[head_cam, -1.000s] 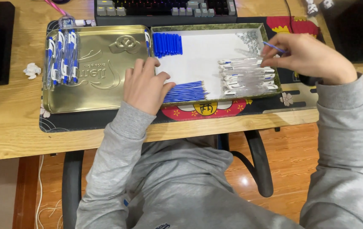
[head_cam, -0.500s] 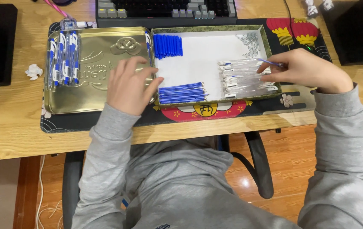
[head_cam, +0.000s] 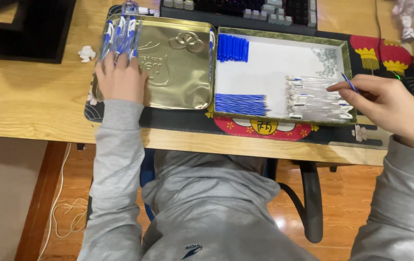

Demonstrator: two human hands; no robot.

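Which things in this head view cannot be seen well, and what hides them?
- Keyboard: cut off by the top edge.
- Small parts in the tray's corner: too small to identify.
- Assembled pens on the gold lid: partly covered by the left hand.
- Blue piece in the right hand: mostly hidden by the fingers.
- Figurines at top right: blurred.

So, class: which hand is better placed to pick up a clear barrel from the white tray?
Right. The right hand hovers at the tray edge, right beside the clear barrels, with a blue refill pinched in its fingers. The left hand rests on the gold lid, by the pens.
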